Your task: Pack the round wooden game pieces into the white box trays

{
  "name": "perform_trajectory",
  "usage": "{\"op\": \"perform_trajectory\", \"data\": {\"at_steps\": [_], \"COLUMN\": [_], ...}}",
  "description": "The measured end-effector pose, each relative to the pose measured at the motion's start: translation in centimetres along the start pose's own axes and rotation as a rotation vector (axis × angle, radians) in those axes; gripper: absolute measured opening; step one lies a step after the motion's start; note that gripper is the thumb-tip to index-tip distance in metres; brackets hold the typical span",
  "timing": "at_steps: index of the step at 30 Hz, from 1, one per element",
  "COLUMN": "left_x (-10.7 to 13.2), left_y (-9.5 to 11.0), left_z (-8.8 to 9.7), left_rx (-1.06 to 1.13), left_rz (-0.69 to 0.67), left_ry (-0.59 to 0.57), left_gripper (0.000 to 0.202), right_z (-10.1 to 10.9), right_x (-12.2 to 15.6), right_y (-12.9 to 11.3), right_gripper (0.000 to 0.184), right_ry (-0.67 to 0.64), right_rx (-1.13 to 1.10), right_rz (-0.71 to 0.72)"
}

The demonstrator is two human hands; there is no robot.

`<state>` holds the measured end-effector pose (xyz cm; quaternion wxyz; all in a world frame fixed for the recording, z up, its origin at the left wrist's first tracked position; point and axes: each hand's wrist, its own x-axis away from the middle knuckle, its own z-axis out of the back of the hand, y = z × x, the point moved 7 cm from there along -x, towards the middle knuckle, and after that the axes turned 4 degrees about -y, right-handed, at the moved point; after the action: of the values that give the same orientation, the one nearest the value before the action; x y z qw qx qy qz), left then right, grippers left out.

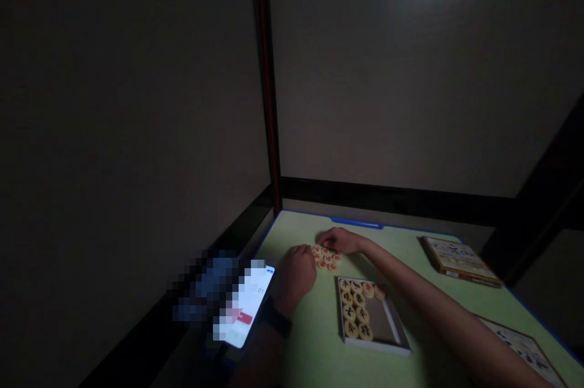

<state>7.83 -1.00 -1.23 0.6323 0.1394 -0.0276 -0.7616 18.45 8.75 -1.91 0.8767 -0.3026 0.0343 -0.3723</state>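
Observation:
A cluster of xiangqi pieces (327,258), round and pale with red characters, lies on the green table between my hands. My left hand (297,271), wearing a dark wristband, is closed at the near left side of the cluster, its fingertips hidden behind the knuckles. At the far side, my right hand (340,241) has its fingers bent and drawn together by the pieces; whatever they hold is too small to make out. Closer to me sits an open shallow box (387,348) with rows of pieces, mostly black-marked, along its left side and top.
A phone (246,309) with a lit screen stands at the table's left edge, partly pixelated. A flat printed box (460,260) lies at the far right, and a printed sheet or lid (524,348) nearer. Walls (387,102) meet behind the green table (314,339).

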Motion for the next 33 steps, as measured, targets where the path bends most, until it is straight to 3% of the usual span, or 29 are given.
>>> {"op": "perform_trajectory", "data": {"at_steps": [3,10,19,25,33], "left_x": [-0.6,-1.2,-1.3,-0.9,-0.8], "left_y": [-0.5,-1.8,-2.4,-2.6,-4.0], "left_z": [-0.2,0.0,1.6,2.3,3.8], "left_rx": [0.017,0.093,0.068,0.029,0.093], "left_rz": [-0.003,0.089,0.159,0.213,0.265], "left_ry": [-0.069,-0.059,-0.013,-0.007,0.086], "left_gripper": [0.036,0.039,0.037,0.035,0.037], "right_z": [0.2,-0.1,-0.8,-0.3,-0.1], "right_x": [1.6,3.9,4.0,4.4,5.2], "right_y": [1.1,1.7,0.1,-2.3,-2.9], "right_gripper": [0.039,0.046,0.043,0.034,0.037], "right_ry": [-0.016,-0.094,-0.039,0.064,0.068], "right_rx": [-0.084,-0.292,-0.161,0.250,0.331], "right_rz": [-0.076,-0.189,-0.205,-0.126,-0.096]}}
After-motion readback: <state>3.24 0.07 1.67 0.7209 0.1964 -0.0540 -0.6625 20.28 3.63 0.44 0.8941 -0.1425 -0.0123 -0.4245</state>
